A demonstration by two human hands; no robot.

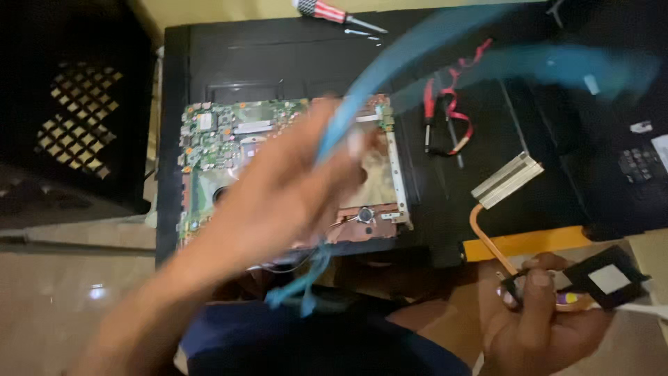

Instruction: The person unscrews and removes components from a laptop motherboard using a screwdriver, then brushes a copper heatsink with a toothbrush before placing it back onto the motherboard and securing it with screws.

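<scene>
Motherboard [229, 139] lies in open black laptop base [278, 56], near its front-left corner. L hand [278, 202], blurred, hovers over board, pinching a blue strap [362, 83]. R hand [536, 320] by front-right edge grips copper heat pipe w/ fins [506, 179]. Screwdriver [327, 12] at back edge.

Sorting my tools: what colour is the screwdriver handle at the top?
Red with white stripes, on the screwdriver; head view shows it.
</scene>
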